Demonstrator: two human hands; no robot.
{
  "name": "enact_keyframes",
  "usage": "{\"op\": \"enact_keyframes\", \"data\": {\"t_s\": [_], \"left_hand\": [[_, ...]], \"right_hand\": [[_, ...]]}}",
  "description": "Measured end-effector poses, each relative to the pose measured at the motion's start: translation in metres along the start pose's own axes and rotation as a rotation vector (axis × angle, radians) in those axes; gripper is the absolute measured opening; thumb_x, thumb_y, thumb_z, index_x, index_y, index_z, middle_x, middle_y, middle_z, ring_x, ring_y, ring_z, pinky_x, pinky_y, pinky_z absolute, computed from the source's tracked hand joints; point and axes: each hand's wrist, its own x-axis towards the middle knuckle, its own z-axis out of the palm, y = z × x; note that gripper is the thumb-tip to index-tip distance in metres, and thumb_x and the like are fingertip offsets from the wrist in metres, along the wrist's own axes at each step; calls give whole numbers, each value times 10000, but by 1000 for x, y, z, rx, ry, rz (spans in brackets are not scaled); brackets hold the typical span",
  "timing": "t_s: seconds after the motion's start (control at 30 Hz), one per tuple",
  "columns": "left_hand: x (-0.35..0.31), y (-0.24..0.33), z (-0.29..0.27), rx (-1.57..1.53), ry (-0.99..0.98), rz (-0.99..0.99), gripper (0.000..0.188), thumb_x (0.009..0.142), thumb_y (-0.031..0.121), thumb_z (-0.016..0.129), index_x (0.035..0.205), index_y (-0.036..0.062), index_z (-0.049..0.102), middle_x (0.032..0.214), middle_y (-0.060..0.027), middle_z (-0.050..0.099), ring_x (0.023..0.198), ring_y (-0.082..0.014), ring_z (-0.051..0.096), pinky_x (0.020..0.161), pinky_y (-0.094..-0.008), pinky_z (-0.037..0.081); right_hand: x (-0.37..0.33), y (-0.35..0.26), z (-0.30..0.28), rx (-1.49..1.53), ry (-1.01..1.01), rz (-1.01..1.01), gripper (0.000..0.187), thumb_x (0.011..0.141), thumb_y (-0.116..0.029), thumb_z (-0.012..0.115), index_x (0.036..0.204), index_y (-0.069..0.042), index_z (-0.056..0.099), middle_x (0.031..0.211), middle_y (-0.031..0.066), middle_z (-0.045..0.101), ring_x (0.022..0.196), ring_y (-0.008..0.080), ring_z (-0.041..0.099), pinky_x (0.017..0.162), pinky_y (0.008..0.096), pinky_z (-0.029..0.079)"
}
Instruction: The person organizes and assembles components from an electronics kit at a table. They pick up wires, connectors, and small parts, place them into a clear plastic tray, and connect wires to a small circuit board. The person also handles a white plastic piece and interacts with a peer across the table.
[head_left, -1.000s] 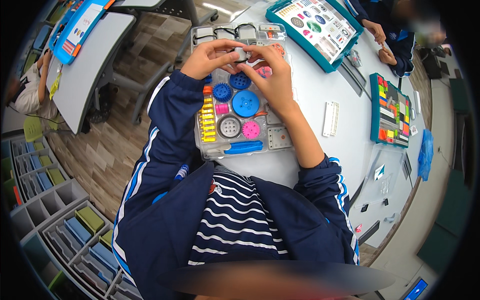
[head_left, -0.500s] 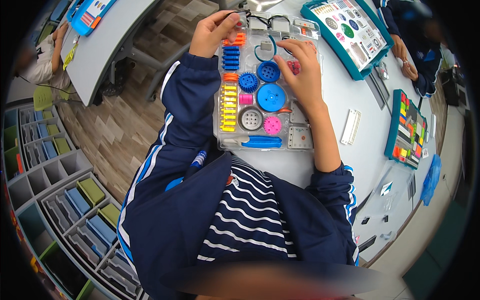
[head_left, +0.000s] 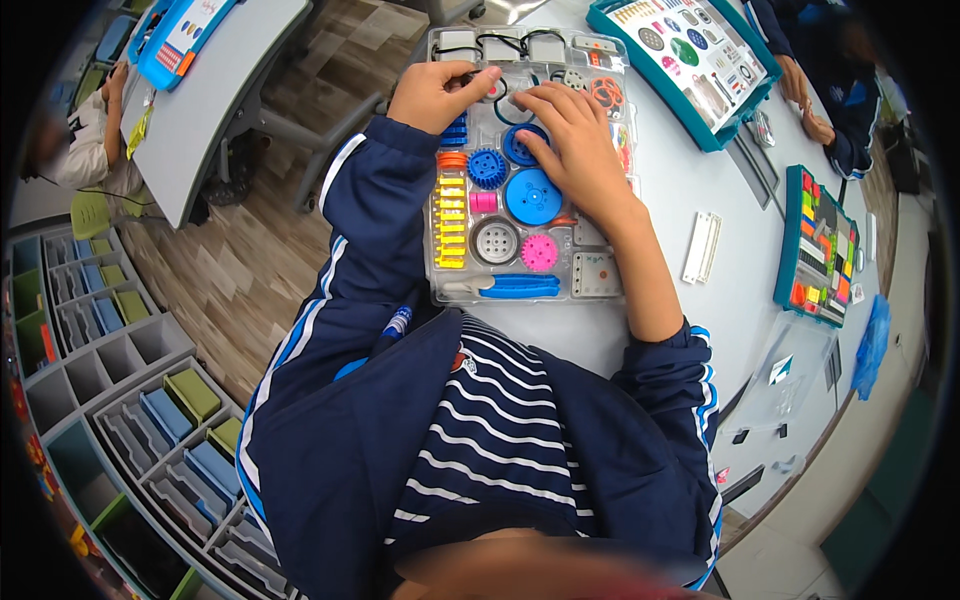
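A clear compartment tray (head_left: 475, 225) of building parts lies before me. My left hand (head_left: 435, 97) is closed over its upper left part, with a small grey piece with a red spot (head_left: 494, 91) at the thumb tip. My right hand (head_left: 575, 145) reaches over the upper middle, fingers curved and thumb apart from them. A dark teal cord loop (head_left: 503, 108) lies between the hands. Below my right hand are a blue wheel (head_left: 533, 196), a blue gear (head_left: 487, 168) and a pink gear (head_left: 540, 252). Yellow pieces (head_left: 451, 222) fill the left column.
A teal-rimmed case (head_left: 755, 118) with a parts picture stands at the far right. Another teal case of coloured blocks (head_left: 820, 250) and a white perforated strip (head_left: 702, 247) lie on the right. Another person's hands (head_left: 805, 105) rest across the table.
My left hand has come down from the tray's top edge toward my body, with the red-spotted piece beside its thumb. My right hand has shifted slightly left and down.
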Motion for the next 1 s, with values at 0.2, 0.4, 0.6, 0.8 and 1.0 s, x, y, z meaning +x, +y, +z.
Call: {"op": "enact_keyframes", "data": {"t_s": [0.2,0.4,0.6,0.8,1.0], "left_hand": [[-1,6,0,170,5,74,457,857,475,700,751,31,707,513,-51,462,478,-148,413,491,-320,339],[-1,11,-2,210,-36,129,284,856,311,751,841,27,738,657,1,578,547,-56,422,502,-252,333],[3,4,1,211,35,171,436,846,457,716,743,34,695,620,-86,532,528,-213,497,515,-342,382],[3,-1,-6,148,127,188,428,882,433,685,774,19,689,669,-103,554,566,-242,528,547,-342,397],[5,1,-6,143,124,144,373,880,385,704,785,24,693,665,-93,563,561,-221,527,540,-333,400]], "right_hand": [[-2,1,1,-25,12,2,386,873,-220,675,1234,-101,608,1235,74,589,1242,267,505,1106,485,317],[-6,-12,6,-98,34,14,359,857,-193,689,1194,-89,624,1203,116,586,1212,299,513,1083,487,334],[-1,7,-4,119,145,96,247,848,-123,676,1080,-40,678,1080,129,651,1094,301,570,935,431,455],[23,56,-20,-13,111,213,270,804,-112,714,1062,-36,690,1068,144,657,1061,329,584,910,404,478],[32,64,-14,-130,48,60,320,718,-141,787,1008,-43,696,1007,125,649,1039,316,577,902,413,479]]}}
